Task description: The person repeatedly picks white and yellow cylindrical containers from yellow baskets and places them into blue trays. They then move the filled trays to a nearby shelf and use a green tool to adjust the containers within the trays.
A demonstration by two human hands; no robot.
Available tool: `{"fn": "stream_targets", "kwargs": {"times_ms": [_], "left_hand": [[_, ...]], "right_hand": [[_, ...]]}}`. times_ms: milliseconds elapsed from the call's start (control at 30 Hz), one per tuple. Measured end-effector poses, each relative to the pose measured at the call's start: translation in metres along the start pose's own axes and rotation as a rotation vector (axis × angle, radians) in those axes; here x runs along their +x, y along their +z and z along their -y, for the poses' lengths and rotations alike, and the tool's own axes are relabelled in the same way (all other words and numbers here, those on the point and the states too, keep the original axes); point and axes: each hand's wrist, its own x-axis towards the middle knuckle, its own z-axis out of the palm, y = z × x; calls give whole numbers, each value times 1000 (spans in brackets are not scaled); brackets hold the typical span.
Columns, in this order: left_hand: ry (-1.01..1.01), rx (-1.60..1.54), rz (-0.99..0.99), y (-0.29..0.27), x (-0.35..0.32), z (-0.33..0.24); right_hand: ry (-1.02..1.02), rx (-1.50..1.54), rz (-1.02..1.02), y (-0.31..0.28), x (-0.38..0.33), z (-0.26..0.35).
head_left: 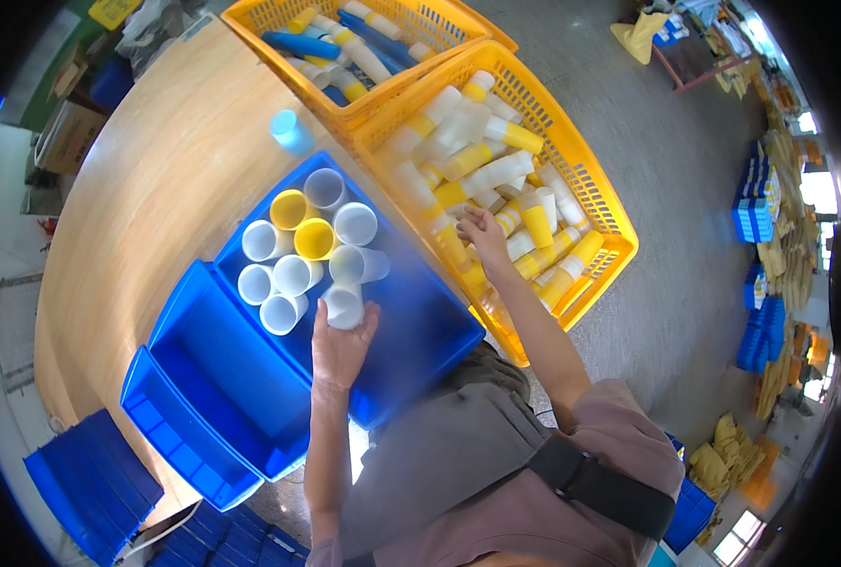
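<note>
The left hand (339,355) gripped a white cup (345,308), five o'clock in the blue bin's (425,326) cup cluster (296,275) (loading, apparently); at two o'clock, the right hand (483,236), grasp indiscernible, likely needed another from the yellow crate (619,231).

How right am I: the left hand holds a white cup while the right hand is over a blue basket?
Only the colour is wrong: the head view shows the right hand over a yellow basket, while the left hand holds a white cup.

white cups (355,225): smooth plastic — slightly translucent | blue bin (241,354): glossy plastic | yellow crate (572,142): smooth moulded plastic | table (156,170): wood-grain top, soft sheen | shirt (619,425): cloth — matt
</note>
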Motion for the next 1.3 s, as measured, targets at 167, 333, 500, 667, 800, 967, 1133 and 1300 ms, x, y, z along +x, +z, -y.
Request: {"fn": "stream_targets", "kwargs": {"times_ms": [167, 333, 500, 667, 800, 967, 1133, 1300], "left_hand": [[80, 120, -85, 10, 11, 9], [98, 497, -197, 16, -18, 20], [61, 653, -123, 12, -38, 25], [-154, 660, 99, 35, -25, 43], [-288, 488, 191, 73, -15, 61], [-221, 387, 177, 93, -52, 56], [-312, 347, 200, 57, -76, 33], [-197, 832, 107, -6, -118, -2]], "right_hand": [[55, -1161, 245, -2, 86, -129], [246, -887, 330, -21, 98, -121], [393, 6, 712, -64, 73, -10], [55, -356, 592, -52, -26, 124], [-524, -398, 527, 7, -113, 168], [-364, -195, 151, 57, -147, 150], [360, 567, 365, 87, -165, 127], [42, 35, 585, 127, -177, 72]]}}
